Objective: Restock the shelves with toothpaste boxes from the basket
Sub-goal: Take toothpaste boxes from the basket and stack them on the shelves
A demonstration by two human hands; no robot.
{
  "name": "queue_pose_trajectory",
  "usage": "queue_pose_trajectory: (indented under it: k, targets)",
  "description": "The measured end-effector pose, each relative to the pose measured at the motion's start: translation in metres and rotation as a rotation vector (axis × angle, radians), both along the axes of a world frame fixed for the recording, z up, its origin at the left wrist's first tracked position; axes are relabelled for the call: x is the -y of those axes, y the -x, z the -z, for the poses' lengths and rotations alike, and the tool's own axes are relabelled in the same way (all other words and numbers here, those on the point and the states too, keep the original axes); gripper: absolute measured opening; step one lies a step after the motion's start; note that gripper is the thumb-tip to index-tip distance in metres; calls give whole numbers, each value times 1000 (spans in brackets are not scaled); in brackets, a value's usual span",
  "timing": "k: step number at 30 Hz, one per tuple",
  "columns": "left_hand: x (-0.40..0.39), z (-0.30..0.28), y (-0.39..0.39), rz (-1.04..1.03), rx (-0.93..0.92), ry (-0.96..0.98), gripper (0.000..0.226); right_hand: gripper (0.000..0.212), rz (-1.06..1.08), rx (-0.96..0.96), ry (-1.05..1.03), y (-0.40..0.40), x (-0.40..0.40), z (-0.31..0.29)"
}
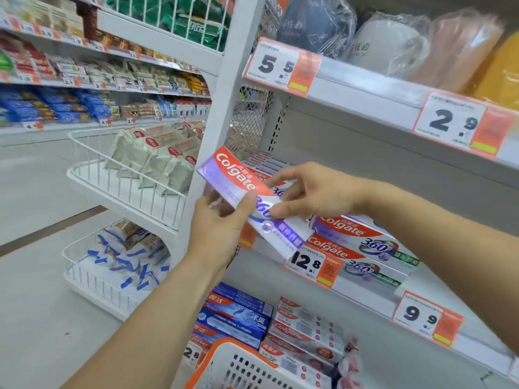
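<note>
White shelf (362, 293) across right of frame, stacked toothpaste boxes (362, 248) on it at centre right. Orange-rimmed basket (224, 360) at bottom centre. At centre of frame, purple Colgate box (238, 178) tilted in front of the shelf edge, gripped from below by left hand (219, 220), pinched from above by right hand (311, 192). Price tag (313, 266) just beneath.

Two hands, left hand (217, 220) and right hand (311, 192), share one purple Colgate box (238, 178). Two green Colgate 360 boxes (362, 242) lie stacked right. One orange basket (224, 360) near. Four large price tags (282, 67) show.
</note>
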State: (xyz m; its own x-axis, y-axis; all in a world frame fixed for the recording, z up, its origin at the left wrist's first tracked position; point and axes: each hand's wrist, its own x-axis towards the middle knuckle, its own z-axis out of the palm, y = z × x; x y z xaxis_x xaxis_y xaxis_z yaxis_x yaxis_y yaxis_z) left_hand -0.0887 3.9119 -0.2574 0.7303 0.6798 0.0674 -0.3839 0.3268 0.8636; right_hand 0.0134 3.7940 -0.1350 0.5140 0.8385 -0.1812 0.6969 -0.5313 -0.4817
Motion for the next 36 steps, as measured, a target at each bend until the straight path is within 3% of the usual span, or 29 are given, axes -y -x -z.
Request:
queue_pose_trajectory:
  k: [2, 4, 7, 10, 13, 19, 31, 36]
  targets:
    - [0, 2, 1, -105, -125, -177, 76, 56, -25, 368, 48, -2, 3, -12]
    - [-3, 8, 1, -205, -217, -413, 84, 57, -15, 618, 41, -3, 3, -17]
    - [-11, 8, -4, -216, -238, -662, 79, 56, -11, 780, 44, -10, -2, -9]
    - [-27, 15, -23, -179, -293, -782, 82, 55, 29, 861, 47, -18, -8, 9]
    - [-34, 26, -43, -217, -335, -755, 77, 51, 59, 919, 80, -24, -11, 28]
    - [-37, 25, -60, -195, -326, -692, 45, 41, -2, 1030, 139, -29, -9, 38]
    - [-39, 36, -71, -239, -309, -587, 49, 78, -73, 1151, 397, -29, -9, 42]
    - [-37, 36, -78, -228, -339, -563, 49, 79, -96, 1160, 406, -29, -9, 42]
